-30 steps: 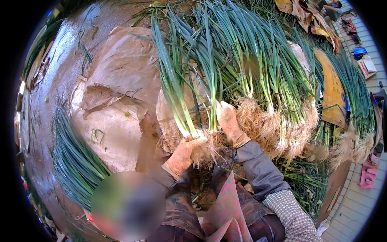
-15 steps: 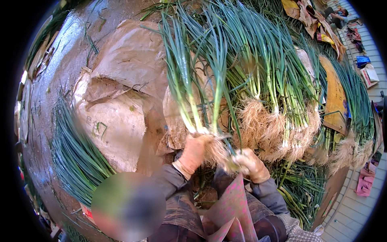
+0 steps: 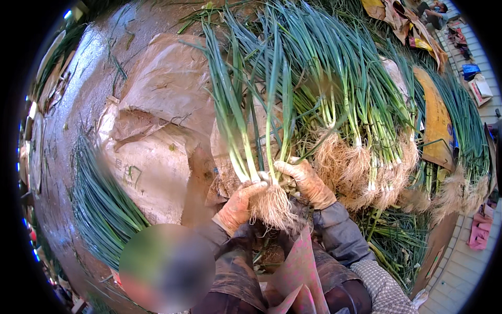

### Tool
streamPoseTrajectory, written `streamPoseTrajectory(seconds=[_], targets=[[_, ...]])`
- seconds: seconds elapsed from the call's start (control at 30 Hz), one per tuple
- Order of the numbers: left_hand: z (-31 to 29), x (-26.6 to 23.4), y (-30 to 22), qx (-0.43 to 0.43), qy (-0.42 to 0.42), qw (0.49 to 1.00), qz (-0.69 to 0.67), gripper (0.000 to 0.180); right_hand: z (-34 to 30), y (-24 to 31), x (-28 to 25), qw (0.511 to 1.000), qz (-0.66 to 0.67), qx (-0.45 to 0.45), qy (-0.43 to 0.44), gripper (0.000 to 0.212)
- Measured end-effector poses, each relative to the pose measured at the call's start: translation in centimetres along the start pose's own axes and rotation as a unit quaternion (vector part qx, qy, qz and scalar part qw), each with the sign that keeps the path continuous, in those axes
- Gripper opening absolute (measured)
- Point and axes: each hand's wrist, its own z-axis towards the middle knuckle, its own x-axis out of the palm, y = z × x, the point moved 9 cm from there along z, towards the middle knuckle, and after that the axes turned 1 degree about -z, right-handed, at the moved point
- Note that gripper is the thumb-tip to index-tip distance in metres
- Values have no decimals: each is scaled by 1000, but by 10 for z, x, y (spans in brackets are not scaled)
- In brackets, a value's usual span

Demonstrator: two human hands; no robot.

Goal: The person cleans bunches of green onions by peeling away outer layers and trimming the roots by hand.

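Both of my hands wear stained, pale gloves. My left hand (image 3: 240, 205) is closed around the white lower ends of a few green onions (image 3: 244, 152), whose leaves point away from me. Their stringy roots (image 3: 273, 206) hang down between my hands. My right hand (image 3: 309, 184) has its fingers closed on the base of the green onion stalks at the right side of this small bunch. Just right of it lies a large row of green onions (image 3: 361, 120) with tangled tan roots (image 3: 353, 165).
Muddy brown sacking (image 3: 157, 162) covers the ground ahead and left. A bundle of green onions (image 3: 102, 204) lies at far left. Loose green leaves (image 3: 397, 240) are heaped beside my right leg. At right, a yellow sack piece (image 3: 436, 125) lies over more green onions. A person (image 3: 435, 13) is far right.
My right hand has moved up and left, from below the roots to the stalk bases. My left hand has shifted slightly down and left, and the roots now hang in plain view.
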Motion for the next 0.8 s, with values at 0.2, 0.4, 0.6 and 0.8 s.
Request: streamPoseTrajectory(seconds=[0.2,0.4,0.6,0.8], targets=[[27,-1,14,87,32,993,72,18,-21,22,3,671,-598,-365,-243,18],[15,-17,22,-6,57,995,-77,30,-78,-5,-25,866,-331,-265,-264,25],[-33,21,-7,-41,124,984,-117,38,-285,-70,-183,795,-179,75,-575,27],[-11,-6,21,-96,73,992,-36,24,-301,-95,-129,652,-739,163,-52,49]])
